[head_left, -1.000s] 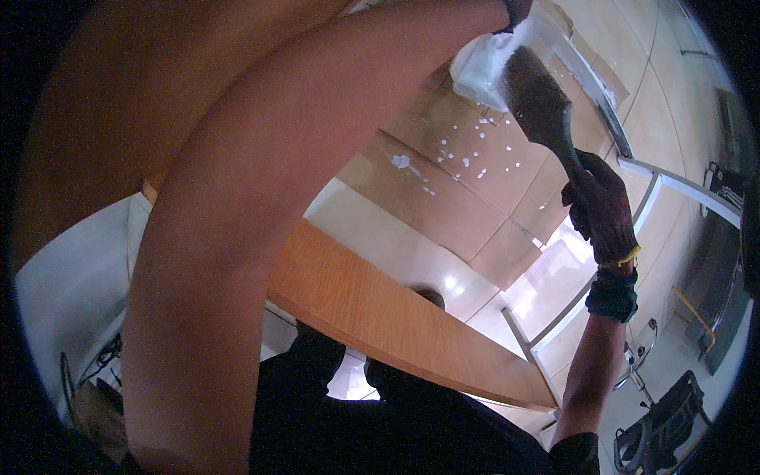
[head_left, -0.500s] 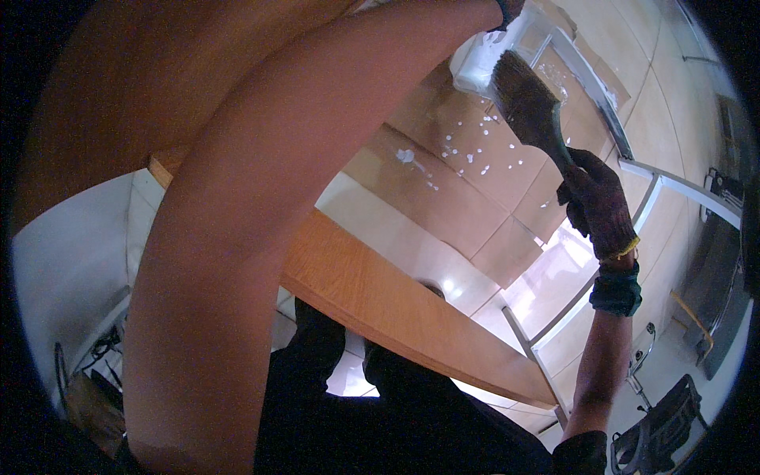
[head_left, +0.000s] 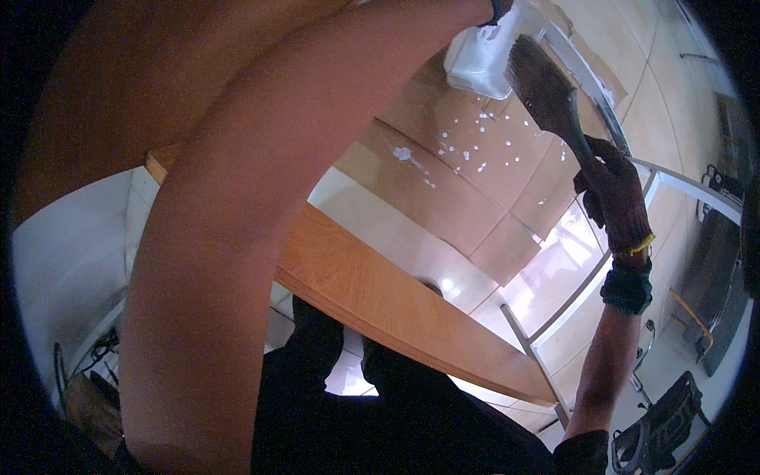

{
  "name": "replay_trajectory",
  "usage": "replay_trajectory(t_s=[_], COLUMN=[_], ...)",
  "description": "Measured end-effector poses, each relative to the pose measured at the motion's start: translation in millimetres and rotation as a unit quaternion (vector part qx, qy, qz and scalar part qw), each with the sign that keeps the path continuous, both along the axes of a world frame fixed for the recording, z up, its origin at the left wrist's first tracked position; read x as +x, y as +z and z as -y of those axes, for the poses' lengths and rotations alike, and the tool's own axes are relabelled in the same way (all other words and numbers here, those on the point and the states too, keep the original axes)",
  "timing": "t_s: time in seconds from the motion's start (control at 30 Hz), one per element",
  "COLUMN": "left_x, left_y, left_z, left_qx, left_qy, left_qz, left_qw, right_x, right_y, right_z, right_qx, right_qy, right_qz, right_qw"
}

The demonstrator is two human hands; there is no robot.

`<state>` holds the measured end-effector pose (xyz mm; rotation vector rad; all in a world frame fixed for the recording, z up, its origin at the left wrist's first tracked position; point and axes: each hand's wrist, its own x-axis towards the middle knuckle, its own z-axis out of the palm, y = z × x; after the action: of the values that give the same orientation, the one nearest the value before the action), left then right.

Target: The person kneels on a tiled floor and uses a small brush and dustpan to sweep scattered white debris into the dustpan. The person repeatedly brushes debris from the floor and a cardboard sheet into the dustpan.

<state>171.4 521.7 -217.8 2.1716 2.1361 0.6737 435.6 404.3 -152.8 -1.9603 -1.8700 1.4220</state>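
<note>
In my right hand [head_left: 616,186], gloved in dark knit with a yellow cuff edge, the handle of a wide paintbrush [head_left: 546,87] is gripped. Its dark bristles point up and left, beside a translucent plastic tub [head_left: 479,70] smeared with white. My left arm [head_left: 237,214] crosses the view from the lower left to the top. The dark-gloved left hand [head_left: 500,11] is at the tub, cut off by the top edge; its fingers are out of sight, though the tub appears held and tilted. Below lies cardboard [head_left: 475,198] spotted with white drops.
A curved wooden board [head_left: 380,293] runs between my body and the cardboard. A large brown wooden panel [head_left: 95,103] fills the upper left. Pale metal frame bars [head_left: 578,297] stand on the tiled floor at right. A black chair-like object [head_left: 661,427] is lower right.
My right hand and the brush have shifted right, so the bristles stand farther from the tub. The tub has turned slightly, showing more of its side, and my left hand has moved a little left.
</note>
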Motion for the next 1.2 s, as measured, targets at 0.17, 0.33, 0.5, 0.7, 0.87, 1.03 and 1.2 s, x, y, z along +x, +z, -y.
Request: replay_trajectory(t_s=[0.17,0.33,0.5,0.7,0.87,1.03,1.2], left_x=[-0.2,-5.1,-4.0,-28.1,-37.7,-51.2,-54.8], left_y=[9.6,-0.5,9.3,6.5,15.6,45.4,31.7], left_z=[3.9,0.4,7.7,20.0,44.7,81.2,90.5], left_qx=[-0.045,-0.018,-0.041,-0.108,-0.187,-0.275,-0.309], left_qy=[-0.002,0.000,0.010,-0.004,0.009,0.041,-0.127], left_qz=[-0.008,-0.016,-0.006,-0.163,-0.136,-0.154,-0.308], left_qw=[0.999,1.000,0.999,0.981,0.973,0.948,0.891], right_x=[0.1,6.3,7.5,10.4,30.5,6.4,-29.6], right_y=[1.8,13.2,6.1,1.1,0.4,-35.0,-79.1], right_z=[-1.4,0.8,0.4,-9.7,-21.2,-54.3,-98.1], right_qx=[0.005,0.017,0.014,0.030,0.097,0.228,0.388], right_qy=[-0.023,-0.034,0.011,0.016,-0.034,0.088,0.211], right_qz=[0.049,0.069,0.010,0.053,0.022,-0.001,0.061], right_qw=[0.999,0.997,1.000,0.998,0.994,0.970,0.895])
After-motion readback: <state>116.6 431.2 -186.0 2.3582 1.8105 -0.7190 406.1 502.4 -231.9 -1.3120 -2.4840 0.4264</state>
